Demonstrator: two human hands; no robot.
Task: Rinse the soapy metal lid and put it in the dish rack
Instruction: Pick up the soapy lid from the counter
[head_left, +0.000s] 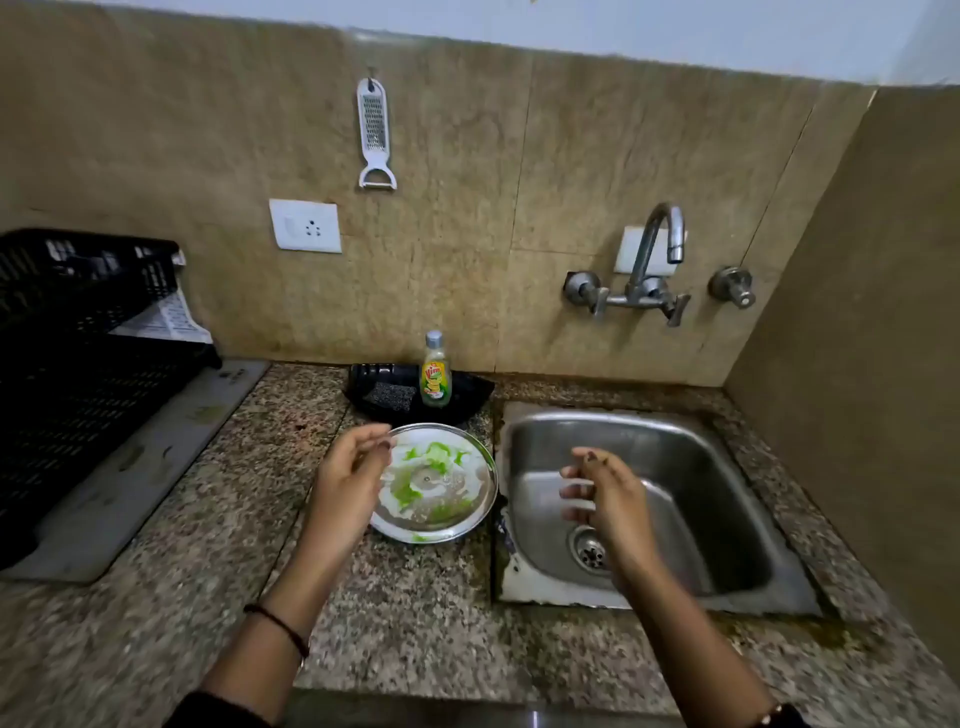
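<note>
A round metal lid (447, 493) lies flat on the granite counter just left of the sink, smeared with white foam and green soap. My left hand (345, 480) hovers over the lid's left edge, fingers loosely curled, holding nothing. Above the steel sink (691, 467), my right hand (605, 493) floats with its fingers apart and empty. A black dish rack (78, 353) stands at the far left on a grey tray. On the wall above the sink the tap (657, 249) shows no water flowing.
A dish soap bottle (435, 371) and a dark scrub pad (388, 396) sit in a black tray behind the lid. A white grater (375, 132) and a socket (305, 226) are on the wall. The side wall closes in on the right.
</note>
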